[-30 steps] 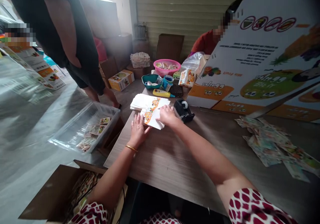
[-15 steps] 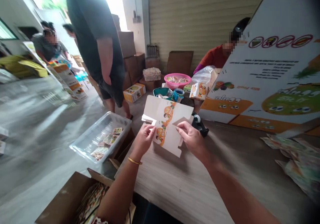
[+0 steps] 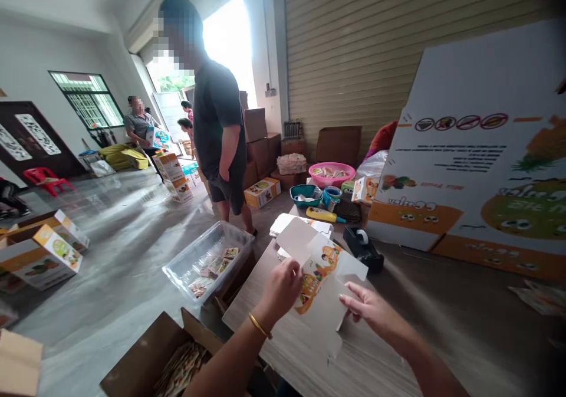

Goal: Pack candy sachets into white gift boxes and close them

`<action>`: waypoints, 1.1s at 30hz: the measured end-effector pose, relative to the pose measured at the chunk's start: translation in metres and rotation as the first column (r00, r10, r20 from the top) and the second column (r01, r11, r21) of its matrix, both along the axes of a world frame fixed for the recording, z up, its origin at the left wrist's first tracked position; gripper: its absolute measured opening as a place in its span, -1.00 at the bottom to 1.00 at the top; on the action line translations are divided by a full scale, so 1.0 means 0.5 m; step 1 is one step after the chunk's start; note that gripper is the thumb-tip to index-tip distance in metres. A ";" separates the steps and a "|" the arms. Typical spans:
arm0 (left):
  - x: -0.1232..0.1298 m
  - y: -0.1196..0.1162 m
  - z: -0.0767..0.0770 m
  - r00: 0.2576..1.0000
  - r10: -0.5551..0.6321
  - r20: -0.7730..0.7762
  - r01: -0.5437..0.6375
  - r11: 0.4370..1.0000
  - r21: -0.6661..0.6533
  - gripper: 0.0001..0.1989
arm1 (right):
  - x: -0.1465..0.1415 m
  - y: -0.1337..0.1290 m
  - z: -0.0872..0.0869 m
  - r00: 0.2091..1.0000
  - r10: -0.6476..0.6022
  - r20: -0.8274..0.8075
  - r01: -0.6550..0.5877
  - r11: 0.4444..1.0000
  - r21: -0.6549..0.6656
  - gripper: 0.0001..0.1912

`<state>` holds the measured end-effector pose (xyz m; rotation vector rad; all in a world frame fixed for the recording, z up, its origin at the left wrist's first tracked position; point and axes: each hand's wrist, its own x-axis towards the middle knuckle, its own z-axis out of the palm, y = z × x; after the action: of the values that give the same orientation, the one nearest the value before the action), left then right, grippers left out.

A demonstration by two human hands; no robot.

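While between 2 hands [image 3: 280, 291], die-cut card [image 3: 318, 285]

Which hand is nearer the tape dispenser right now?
Right. The right hand is just in front of the tape dispenser, not touching it. The left hand is farther away, on the other side of the printed cardboard carton.

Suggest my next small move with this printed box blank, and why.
Probably bring your right hand onto the blank's free edge. Your left hand seems to be the only one gripping it, the blank is tilted up, and your right fingers are open beside it.
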<state>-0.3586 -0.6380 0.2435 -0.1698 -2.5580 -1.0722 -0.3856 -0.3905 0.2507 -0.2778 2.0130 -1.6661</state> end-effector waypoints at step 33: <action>0.058 0.028 -0.015 0.913 -0.373 0.162 0.194 0.749 0.634 -0.34 | 0.142 -0.009 -0.015 0.868 -0.197 0.456 0.435 0.745 -0.506 -0.59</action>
<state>-0.3297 -0.6240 0.2362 -0.2621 -2.2985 -2.1240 -0.3148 -0.3948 0.2431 0.1966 1.2491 -2.3477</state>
